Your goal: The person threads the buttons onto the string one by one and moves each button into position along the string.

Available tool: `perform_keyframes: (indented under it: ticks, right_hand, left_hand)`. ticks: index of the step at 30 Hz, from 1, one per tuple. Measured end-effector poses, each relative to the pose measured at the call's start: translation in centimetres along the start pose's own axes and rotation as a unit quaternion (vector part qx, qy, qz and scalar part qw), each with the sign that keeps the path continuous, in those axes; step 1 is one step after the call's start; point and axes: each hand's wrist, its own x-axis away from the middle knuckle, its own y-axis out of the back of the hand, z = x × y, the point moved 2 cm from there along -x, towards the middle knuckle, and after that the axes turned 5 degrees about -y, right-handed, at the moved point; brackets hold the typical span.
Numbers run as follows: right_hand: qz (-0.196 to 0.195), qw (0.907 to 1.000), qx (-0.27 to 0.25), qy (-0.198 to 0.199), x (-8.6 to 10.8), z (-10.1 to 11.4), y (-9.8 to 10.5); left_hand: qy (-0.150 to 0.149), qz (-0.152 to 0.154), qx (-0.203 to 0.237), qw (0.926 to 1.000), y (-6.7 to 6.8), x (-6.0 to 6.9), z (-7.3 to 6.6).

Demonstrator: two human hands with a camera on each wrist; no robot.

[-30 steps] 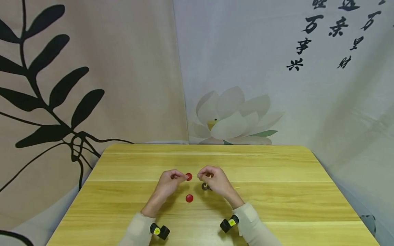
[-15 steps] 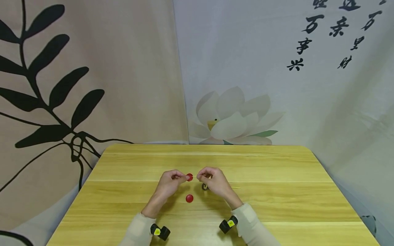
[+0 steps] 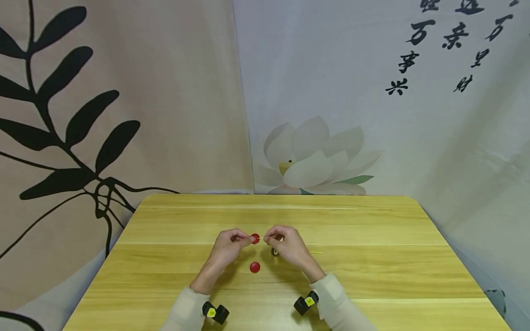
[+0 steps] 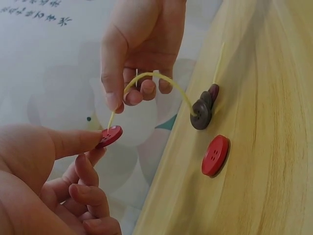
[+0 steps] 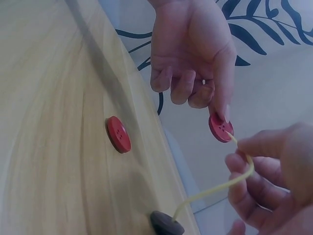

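Observation:
Between thumb and forefinger, my left hand pinches a red four-hole button above the table. My right hand pinches a yellow string close to the button. In both wrist views the string meets the button's face at a hole; whether it passes through cannot be told. From the right fingers the string arches down to a dark button on the table. More dark buttons sit behind it on the string, partly hidden, and the string's tail extends beyond them. Another red button lies loose on the table.
The wooden table reaches out on both sides of the hands. Behind its far edge hangs a printed cloth with leaves, a flower and writing. Each forearm wears a black wrist camera.
My right hand has shifted slightly left, towards the held button. The red button in my left hand has moved very slightly right. The loose red button has stayed put.

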Motion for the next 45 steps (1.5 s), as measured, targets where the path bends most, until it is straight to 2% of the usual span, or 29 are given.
perform_keyframes:
  ticks: [11,31,45]
  right_hand:
    - [-0.002,1.0000,0.007,0.001,0.09,0.16,-0.04]
    - [-0.008,0.9996,0.007,0.026,0.25,0.56,-0.48]
    - [-0.003,0.9998,0.003,0.020,0.22,0.63,-0.64]
  left_hand:
    - [0.001,-0.002,0.006,1.0000,0.01,0.14,-0.12]
    - [-0.003,-0.002,0.011,0.9999,-0.28,0.21,-0.04]
    - [-0.004,-0.002,0.012,0.9999,-0.27,0.22,-0.05]
